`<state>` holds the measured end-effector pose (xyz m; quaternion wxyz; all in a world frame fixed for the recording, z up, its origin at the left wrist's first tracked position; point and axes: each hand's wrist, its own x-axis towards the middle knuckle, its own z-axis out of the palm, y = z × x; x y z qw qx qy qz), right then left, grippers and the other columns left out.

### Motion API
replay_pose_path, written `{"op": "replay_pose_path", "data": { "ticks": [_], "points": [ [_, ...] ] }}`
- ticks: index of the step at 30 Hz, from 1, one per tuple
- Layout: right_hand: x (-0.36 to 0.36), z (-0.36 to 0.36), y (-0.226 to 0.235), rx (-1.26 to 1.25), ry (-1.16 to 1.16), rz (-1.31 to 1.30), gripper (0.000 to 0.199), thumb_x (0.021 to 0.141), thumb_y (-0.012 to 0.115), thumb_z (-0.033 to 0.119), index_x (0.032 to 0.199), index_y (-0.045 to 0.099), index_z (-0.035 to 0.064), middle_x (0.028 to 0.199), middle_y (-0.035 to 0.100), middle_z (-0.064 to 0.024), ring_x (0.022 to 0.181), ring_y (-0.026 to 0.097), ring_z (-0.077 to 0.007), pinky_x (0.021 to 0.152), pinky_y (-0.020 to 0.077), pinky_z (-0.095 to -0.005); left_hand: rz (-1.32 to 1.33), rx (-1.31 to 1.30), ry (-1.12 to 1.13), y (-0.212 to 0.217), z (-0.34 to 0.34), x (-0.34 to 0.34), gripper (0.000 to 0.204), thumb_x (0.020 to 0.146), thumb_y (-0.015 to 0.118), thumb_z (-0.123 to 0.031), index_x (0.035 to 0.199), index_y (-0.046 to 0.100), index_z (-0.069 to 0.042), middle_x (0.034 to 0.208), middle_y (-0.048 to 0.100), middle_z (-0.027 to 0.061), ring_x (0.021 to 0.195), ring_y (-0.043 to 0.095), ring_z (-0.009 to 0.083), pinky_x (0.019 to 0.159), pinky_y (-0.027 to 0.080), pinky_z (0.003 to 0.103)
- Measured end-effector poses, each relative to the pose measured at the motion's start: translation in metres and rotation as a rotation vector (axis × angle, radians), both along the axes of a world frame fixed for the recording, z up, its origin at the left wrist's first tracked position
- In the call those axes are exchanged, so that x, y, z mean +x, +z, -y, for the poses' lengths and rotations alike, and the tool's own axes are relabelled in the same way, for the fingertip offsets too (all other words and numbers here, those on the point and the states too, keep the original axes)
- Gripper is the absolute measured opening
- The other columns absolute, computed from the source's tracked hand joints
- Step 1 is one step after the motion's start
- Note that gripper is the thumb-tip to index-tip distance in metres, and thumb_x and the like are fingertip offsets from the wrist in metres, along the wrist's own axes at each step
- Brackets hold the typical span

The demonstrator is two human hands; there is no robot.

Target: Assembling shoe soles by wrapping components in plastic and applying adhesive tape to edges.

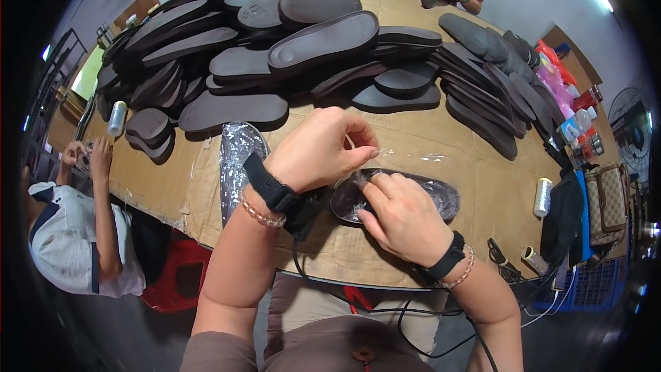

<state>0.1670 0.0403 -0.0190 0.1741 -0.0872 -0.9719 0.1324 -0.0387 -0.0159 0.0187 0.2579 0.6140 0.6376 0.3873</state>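
A dark shoe sole (438, 200) wrapped in shiny clear film lies flat on the cardboard-covered table in front of me. Over its left end, my right hand (406, 217) pinches a bunched bit of clear plastic film (359, 180) between thumb and fingers. My left hand (323, 148) is raised just above and to the left, fingers curled and thumb pressed to the index finger. Shiny streaks of film run rightward from those fingertips. Beside my left forearm lies another film-wrapped sole (237, 155), partly covered by the wrist strap and arm.
A large heap of dark soles (323, 38) fills the far side. Film rolls stand at left (117, 118) and right (543, 197). Bottles (578, 124) and a checked bag (611, 200) crowd the right edge. Co-workers sit at left (89, 234) and across the table. A black cable (413, 313) trails below.
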Motion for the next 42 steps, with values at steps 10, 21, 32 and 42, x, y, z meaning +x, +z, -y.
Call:
{"op": "replay_pose_path", "data": {
  "ticks": [10, 21, 32, 42],
  "points": [
    [0.002, -0.006, 0.000, -0.041, 0.028, -0.011, 0.028, 0.086, 0.072, 0.018, 0.108, 0.063, 0.0025, 0.101, 0.060, -0.0115, 0.095, 0.059, -0.0290, 0.084, 0.0483, -0.0398, 0.033, 0.022, 0.056, 0.001, 0.001, 0.005, 0.016, 0.089, 0.075, -0.013, 0.092, 0.074, 0.003, 0.070, 0.071, 0.0083, 0.061, 0.064, 0.0083, 0.057, 0.052, 0.026],
    [0.005, -0.008, 0.000, -0.033, 0.044, -0.058, 0.032, 0.085, 0.070, 0.012, 0.115, 0.064, 0.0025, 0.094, 0.060, -0.0099, 0.087, 0.061, -0.0274, 0.078, 0.0496, -0.0392, -0.030, 0.058, 0.041, -0.002, 0.000, 0.012, 0.013, 0.088, 0.074, -0.013, 0.089, 0.073, 0.000, 0.069, 0.070, 0.0058, 0.058, 0.064, 0.0086, 0.056, 0.051, 0.025],
    [0.049, -0.035, 0.041, 0.147, -0.354, -0.356, 0.024, 0.078, 0.076, 0.005, 0.101, 0.071, 0.0016, 0.098, 0.069, -0.0150, 0.085, 0.069, -0.0332, 0.073, 0.0562, -0.0378, -0.038, 0.020, 0.018, 0.003, 0.005, 0.006, 0.015, 0.088, 0.074, -0.016, 0.090, 0.074, 0.000, 0.069, 0.069, 0.0072, 0.060, 0.064, 0.0110, 0.058, 0.051, 0.027],
    [0.068, -0.068, -0.006, -0.512, -0.394, -0.403, 0.009, 0.084, 0.072, 0.003, 0.093, 0.073, 0.0021, 0.078, 0.071, -0.0029, 0.067, 0.062, -0.0086, 0.065, 0.0499, -0.0239, -0.219, -0.091, -0.007, 0.016, 0.024, 0.012, 0.036, 0.079, 0.085, -0.022, 0.108, 0.073, -0.004, 0.093, 0.072, 0.0118, 0.078, 0.067, 0.0177, 0.072, 0.056, 0.032]
  ]
}}
